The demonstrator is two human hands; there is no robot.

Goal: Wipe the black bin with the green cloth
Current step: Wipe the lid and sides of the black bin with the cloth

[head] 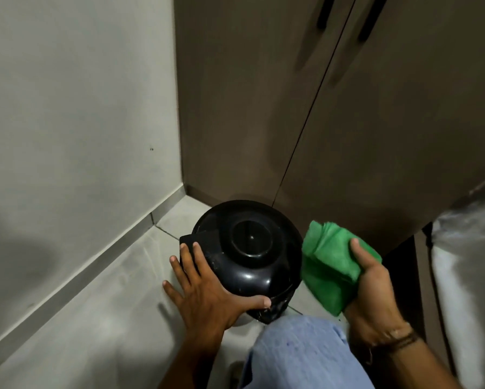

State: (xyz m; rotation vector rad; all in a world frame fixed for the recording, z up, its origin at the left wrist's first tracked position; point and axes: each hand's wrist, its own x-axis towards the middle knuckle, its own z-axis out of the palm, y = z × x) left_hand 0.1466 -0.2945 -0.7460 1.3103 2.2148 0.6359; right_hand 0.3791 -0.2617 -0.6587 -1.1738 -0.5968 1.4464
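A round black bin (247,248) with a domed lid stands on the tiled floor in the corner. My left hand (205,293) lies against its left front side, fingers spread over the pedal tab and thumb curled along the lower rim, holding it. A folded green cloth (331,265) is gripped in my right hand (373,290), just to the right of the bin; its left edge is at the bin's side, and I cannot tell if it touches. A black bag edge shows under the rim.
A pale wall (75,122) with a grey skirting runs along the left. Brown cupboard doors (348,122) with black handles stand right behind the bin. My knee in light blue jeans (300,355) is at the bottom. A pale covered object (471,276) fills the right edge.
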